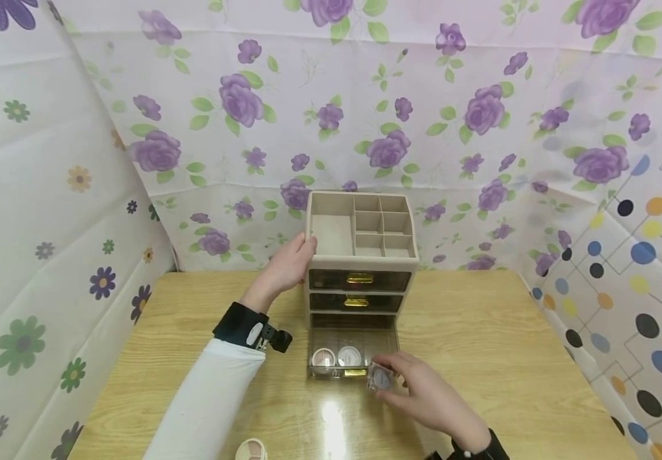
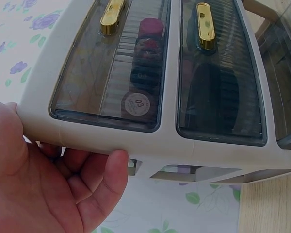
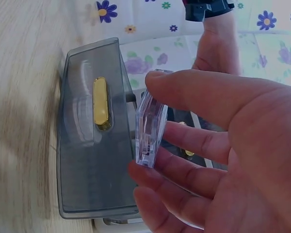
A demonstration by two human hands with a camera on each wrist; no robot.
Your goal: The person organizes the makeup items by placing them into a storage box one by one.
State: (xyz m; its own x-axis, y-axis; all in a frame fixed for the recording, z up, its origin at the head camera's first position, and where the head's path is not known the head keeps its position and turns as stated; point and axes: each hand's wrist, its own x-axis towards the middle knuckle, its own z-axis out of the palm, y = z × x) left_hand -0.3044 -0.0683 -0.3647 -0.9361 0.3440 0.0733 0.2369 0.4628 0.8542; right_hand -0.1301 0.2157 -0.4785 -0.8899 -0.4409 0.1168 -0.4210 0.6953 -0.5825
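Observation:
A beige drawer organizer (image 1: 363, 260) stands on the table, its lowest tinted drawer (image 1: 354, 332) pulled out. My left hand (image 1: 289, 260) grips the organizer's upper left edge, thumb on the rim and the other fingers along the side. In the left wrist view, curled fingers (image 2: 104, 187) lie against its side wall. Over the front right corner of the pulled-out drawer, my right hand (image 1: 431, 390) pinches a small clear-cased compact (image 1: 381, 378) between thumb and fingers. The right wrist view shows this compact (image 3: 150, 126) edge-on. Two round compacts, one pinkish (image 1: 323, 358) and one white (image 1: 349, 356), lie inside the drawer.
Another round compact (image 1: 252, 450) rests on the wooden table (image 1: 457, 319) near its front edge. Two upper drawers with gold handles (image 1: 360, 278) are closed, and items show through the top one. The organizer's top has several compartments (image 1: 369, 222). Flowered cloth (image 1: 239, 160) hangs behind.

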